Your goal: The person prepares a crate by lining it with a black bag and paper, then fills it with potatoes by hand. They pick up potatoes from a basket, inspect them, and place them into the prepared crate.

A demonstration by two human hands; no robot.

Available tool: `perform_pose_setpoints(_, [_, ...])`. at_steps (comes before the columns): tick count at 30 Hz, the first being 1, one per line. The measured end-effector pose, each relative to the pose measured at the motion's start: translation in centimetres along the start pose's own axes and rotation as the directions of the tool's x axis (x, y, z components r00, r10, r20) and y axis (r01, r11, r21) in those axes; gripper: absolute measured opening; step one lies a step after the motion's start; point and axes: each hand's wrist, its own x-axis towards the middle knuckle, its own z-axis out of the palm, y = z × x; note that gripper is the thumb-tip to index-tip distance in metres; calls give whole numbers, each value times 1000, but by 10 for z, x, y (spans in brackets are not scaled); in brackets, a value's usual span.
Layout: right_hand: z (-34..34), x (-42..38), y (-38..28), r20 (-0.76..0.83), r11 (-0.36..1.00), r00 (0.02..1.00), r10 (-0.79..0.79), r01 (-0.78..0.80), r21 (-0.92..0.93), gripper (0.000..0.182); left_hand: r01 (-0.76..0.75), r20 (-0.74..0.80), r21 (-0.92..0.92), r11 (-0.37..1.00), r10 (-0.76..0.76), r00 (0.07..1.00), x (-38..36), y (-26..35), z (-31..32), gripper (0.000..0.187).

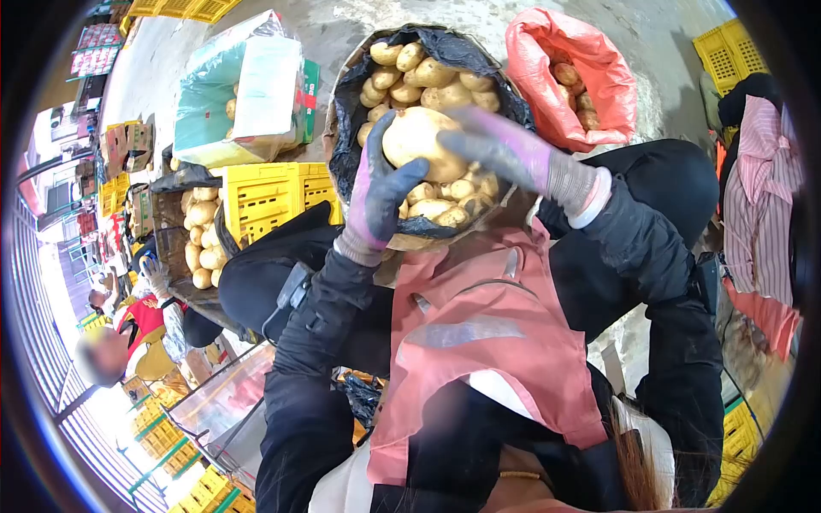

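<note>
A large pale potato [422,144] is held by my left hand [381,190], its gloved fingers and thumb wrapped round the left and lower side. My right hand [505,154], in a purple and grey glove, is smeared by motion at the potato's right edge, and its grip cannot be made out. Both hands are over a round container [340,162] lined with dark plastic. Many smaller potatoes [428,79] fill it beneath and beyond the held one.
A pink sack [528,51] of potatoes stands at the right, and a lined box [198,115] at the left. Yellow crates [261,201] and a dark-lined container of potatoes [201,231] are beside my left knee. Another person [145,316] sits at far left.
</note>
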Motion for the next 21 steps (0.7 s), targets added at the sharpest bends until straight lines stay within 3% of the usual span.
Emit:
perform_pose_setpoints(1, [14, -5, -6, 151, 970, 979, 137, -163, 180, 75, -67, 5, 105, 992, 67, 998, -8, 5, -3, 82])
perform_pose_setpoints(2, [21, -4, 0, 188, 932, 972, 139, -193, 306, 75, -76, -17, 137, 988, 79, 997, -16, 8, -4, 82])
perform_pose_setpoints(3, [26, -2, 4, 187, 933, 972, 142, -195, 302, 75, -77, -18, 133, 988, 80, 997, -22, 9, -5, 82])
perform_pose_setpoints(5, [32, 0, 13, 35, 990, 990, -137, 138, -30, 73, -67, -51, 149, 987, 75, 996, -27, 7, -6, 81])
perform_pose_setpoints(6, [38, 1, 15, -31, 930, 948, -317, 304, -206, 73, -98, -61, 149, 984, 108, 992, -28, 6, -5, 79])
perform_pose_setpoints(7, [39, 0, 14, -30, 930, 950, -311, 297, -217, 73, -100, -61, 136, 986, 109, 992, -28, 3, -9, 79])
perform_pose_setpoints(9, [38, -2, 7, 2, 713, 869, -494, 407, -571, 73, -56, -62, 168, 984, 67, 996, -27, -3, -16, 79])
perform_pose_setpoints(10, [38, -1, 3, 15, 711, 873, -488, 407, -573, 73, -93, -58, 171, 981, 104, 993, -29, -2, -16, 75])
perform_pose_setpoints(13, [38, 2, 0, 15, 778, 888, -460, 411, -474, 73, -156, -38, 194, 968, 167, 985, -27, -9, -29, 68])
perform_pose_setpoints(15, [36, 5, 3, 47, 967, 970, -238, 241, -78, 74, -104, -71, 178, 979, 118, 990, -31, -2, -33, 59])
perform_pose_setpoints(16, [36, 6, 5, 54, 978, 977, -207, 209, -25, 74, -54, -92, 159, 986, 70, 993, -33, 4, -33, 51])
perform_pose_setpoints(21, [36, 7, -2, 120, 977, 972, -204, 209, -32, 74, -17, -100, 172, 985, 35, 994, -36, 13, -38, 43])
